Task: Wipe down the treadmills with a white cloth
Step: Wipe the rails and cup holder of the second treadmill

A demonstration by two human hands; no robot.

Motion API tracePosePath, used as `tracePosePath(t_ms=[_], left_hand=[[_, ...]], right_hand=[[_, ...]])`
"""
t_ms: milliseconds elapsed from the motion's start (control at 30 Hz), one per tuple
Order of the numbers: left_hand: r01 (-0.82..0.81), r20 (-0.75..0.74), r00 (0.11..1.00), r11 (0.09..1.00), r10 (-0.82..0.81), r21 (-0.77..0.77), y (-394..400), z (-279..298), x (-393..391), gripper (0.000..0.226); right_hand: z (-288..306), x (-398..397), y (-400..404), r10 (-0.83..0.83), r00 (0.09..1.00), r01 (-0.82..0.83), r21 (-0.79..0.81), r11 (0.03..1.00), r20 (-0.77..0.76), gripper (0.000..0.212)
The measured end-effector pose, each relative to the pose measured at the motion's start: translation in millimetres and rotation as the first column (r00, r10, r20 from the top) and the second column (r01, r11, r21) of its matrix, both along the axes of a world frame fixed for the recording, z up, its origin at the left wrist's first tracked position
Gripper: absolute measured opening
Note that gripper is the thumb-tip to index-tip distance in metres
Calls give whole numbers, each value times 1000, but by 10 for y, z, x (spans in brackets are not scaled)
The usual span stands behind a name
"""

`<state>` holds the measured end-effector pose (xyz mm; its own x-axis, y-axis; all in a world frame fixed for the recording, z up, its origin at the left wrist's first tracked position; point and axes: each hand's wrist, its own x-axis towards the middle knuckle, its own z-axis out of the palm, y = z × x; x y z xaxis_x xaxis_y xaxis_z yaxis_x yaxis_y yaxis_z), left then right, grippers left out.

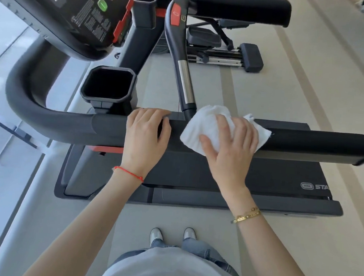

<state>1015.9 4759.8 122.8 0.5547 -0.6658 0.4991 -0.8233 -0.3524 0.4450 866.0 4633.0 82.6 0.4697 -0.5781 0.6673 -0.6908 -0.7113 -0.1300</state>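
I see right hand (229,149) press white cloth (210,127) flat on black treadmill handrail (305,144), fingers spread, thumb curled at cloth edge. Left hand (145,135) rests beside it on same rail, fingers bent over top, holding nothing else.

The white cloth (207,126) is crumpled and draped over the top of the treadmill (195,177)'s near handrail (305,144) — a thick black padded bar running to a blunt free end at the right. The cloth sits about midway along it, beside the joint of the slanted chrome-banded grip. Below lies the dark belt deck, low on the floor — its side rail edge nearest.
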Motion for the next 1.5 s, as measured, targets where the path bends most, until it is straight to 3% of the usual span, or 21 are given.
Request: tracePosePath(t_ms=[100, 267, 400, 533, 767, 1033, 1267, 1500], left_hand=[[7, -6, 1000, 1000, -7, 10, -155, 0, -153, 23], [-6, 5, 1000, 1000, 6, 27, -310, -21, -314, 24], [-36, 9, 999, 998, 35, 49, -369, -29, -388, 24], [-50, 6, 999, 997, 50, 51, -382, -35, -417, 23], [-167, -21, 986, 986, 167, -10, -216, 14, -297, 21], [-363, -66, 931, 928, 358, -81, 354, 144, 452, 24], [-425, -136, 898, 905, 419, -25, 683, 199, 1426, 28], [-261, -263, 926, 963, 269, 66, 600, 160, 2091, 31]], right_hand=[[-24, 43, 74, -14, 1000, 14, 18, 1000, -8, 53], [-43, -247, -158, 112, 992, -114, -32, 993, -57, 53], [39, -637, -544, 56, 998, -57, 8, 998, 32, 49], [153, -723, -675, 81, 997, -81, 102, 991, 4, 45], [450, -227, -507, 309, 951, -307, 199, 931, 18, 38], [680, 624, -175, 508, 860, -501, 245, 830, 38, 36], [720, 1348, -41, 423, 904, -390, 298, 871, -55, 31], [737, 1848, 53, 203, 954, -130, 303, 944, -222, 38]])
